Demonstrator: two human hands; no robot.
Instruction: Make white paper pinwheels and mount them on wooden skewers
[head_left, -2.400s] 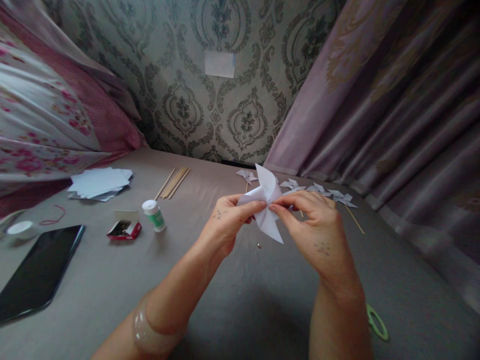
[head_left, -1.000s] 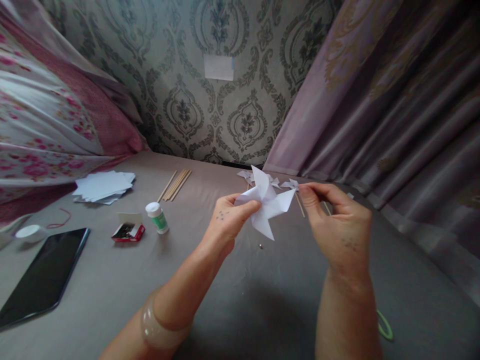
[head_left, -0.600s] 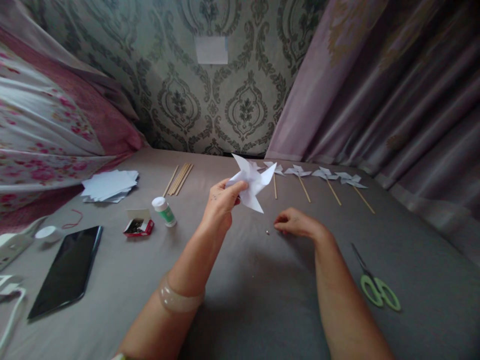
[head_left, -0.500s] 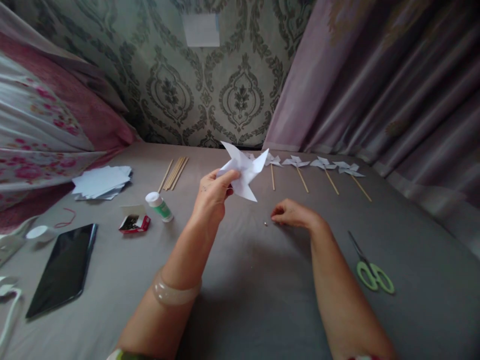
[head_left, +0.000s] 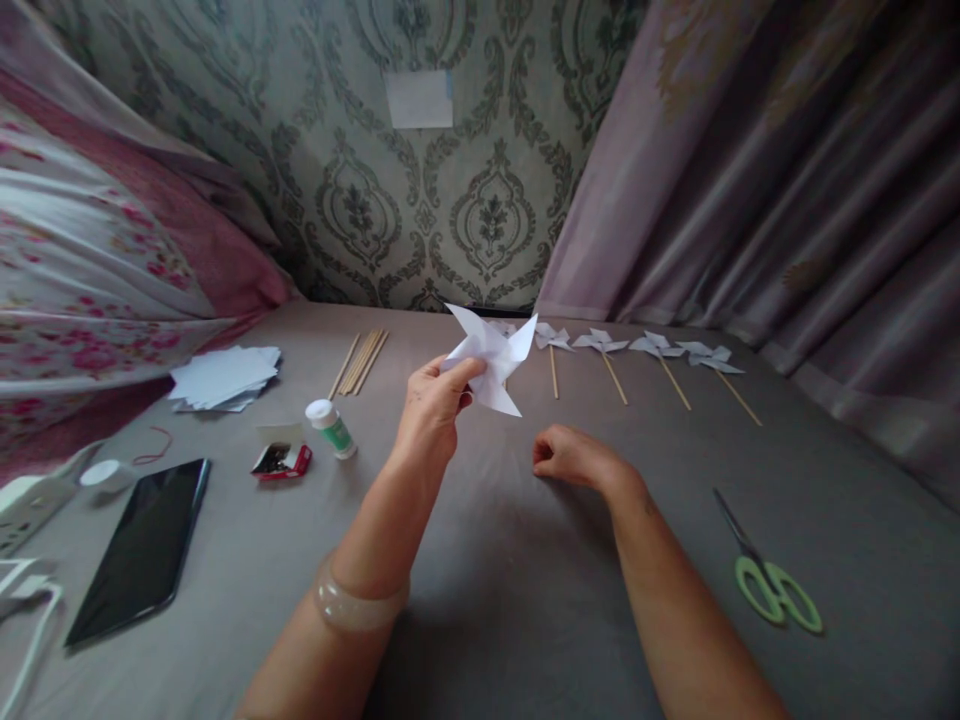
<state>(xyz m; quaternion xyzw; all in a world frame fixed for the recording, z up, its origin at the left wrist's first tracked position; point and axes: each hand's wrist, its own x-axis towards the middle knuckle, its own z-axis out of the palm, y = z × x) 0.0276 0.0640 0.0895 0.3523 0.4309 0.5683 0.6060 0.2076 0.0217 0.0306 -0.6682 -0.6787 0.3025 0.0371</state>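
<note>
Pinwheel (head_left: 491,352) tips poke past the left hand (head_left: 433,400) pinching it. The right hand (head_left: 574,455) is curled, well left of the scissors (head_left: 765,574); can't tell if it holds anything.

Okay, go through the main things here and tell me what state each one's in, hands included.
Left hand, closed on the paper pinwheel
Paper pinwheel, folded, held up
Right hand, curled; any grip hidden
Red box, open, flap up
Bottle, white cap on, standing
Phone, screen dark
Scissors, blades together, lying flat
Paper sheets, loosely stacked
Bare sticks, lying side by side
Other pinwheels, lying in a row
</note>
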